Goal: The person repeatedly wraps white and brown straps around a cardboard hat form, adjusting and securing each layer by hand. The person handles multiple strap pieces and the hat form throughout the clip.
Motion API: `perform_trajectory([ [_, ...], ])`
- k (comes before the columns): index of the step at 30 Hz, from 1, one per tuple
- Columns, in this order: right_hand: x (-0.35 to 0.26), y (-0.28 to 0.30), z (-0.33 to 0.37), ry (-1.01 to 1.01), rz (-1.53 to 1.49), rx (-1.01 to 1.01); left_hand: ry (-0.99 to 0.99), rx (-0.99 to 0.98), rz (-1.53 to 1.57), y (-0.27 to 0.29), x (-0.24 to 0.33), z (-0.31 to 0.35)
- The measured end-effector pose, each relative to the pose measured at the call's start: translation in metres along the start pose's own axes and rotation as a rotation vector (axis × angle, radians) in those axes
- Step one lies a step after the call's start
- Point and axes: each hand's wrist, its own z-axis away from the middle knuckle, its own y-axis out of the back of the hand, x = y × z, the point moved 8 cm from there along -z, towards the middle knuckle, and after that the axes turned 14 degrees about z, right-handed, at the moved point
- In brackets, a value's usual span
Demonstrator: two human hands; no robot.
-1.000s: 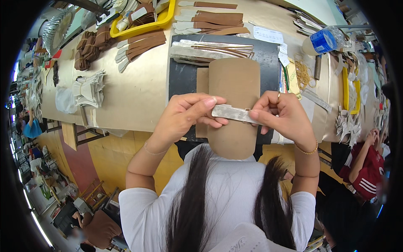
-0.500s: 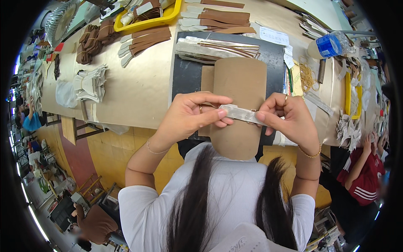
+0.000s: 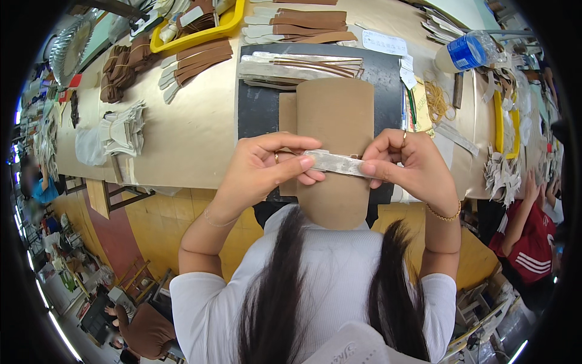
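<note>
A narrow pale grey strip is stretched between my two hands, over a brown rounded block. My left hand pinches its left end between thumb and fingers. Its right end sits in the grip of my right hand, thumb on top and fingers curled behind. Beneath the block lies a dark mat, and a flat brown piece shows at the block's left side. Just beyond the block, a pile of similar pale strips with thin brown edges rests on the mat.
Brown straps with pale ends lie far left, near a yellow tray and white cut pieces. On the right are rubber bands, a metal ruler and a plastic jar with blue label. Other people sit at both sides.
The whole view has shifted slightly, so the table things appear a little further left. Both hands keep hold of the strip, which shows its face a bit more now.
</note>
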Motion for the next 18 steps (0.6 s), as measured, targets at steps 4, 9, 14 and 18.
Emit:
perform_trajectory([
  [4,0.004,-0.001,-0.002,0.044,-0.039,-0.009,-0.002,-0.032,-0.042,0.003,-0.002,0.000],
  [9,0.007,-0.002,-0.003,0.034,-0.093,-0.009,-0.039,-0.016,0.000,0.007,-0.005,-0.001],
  [14,0.010,-0.003,-0.005,0.008,-0.094,-0.021,-0.074,-0.004,0.005,0.010,-0.006,0.000],
  [18,0.009,-0.005,-0.004,0.012,-0.107,-0.024,-0.087,-0.010,0.033,0.011,-0.005,0.001],
])
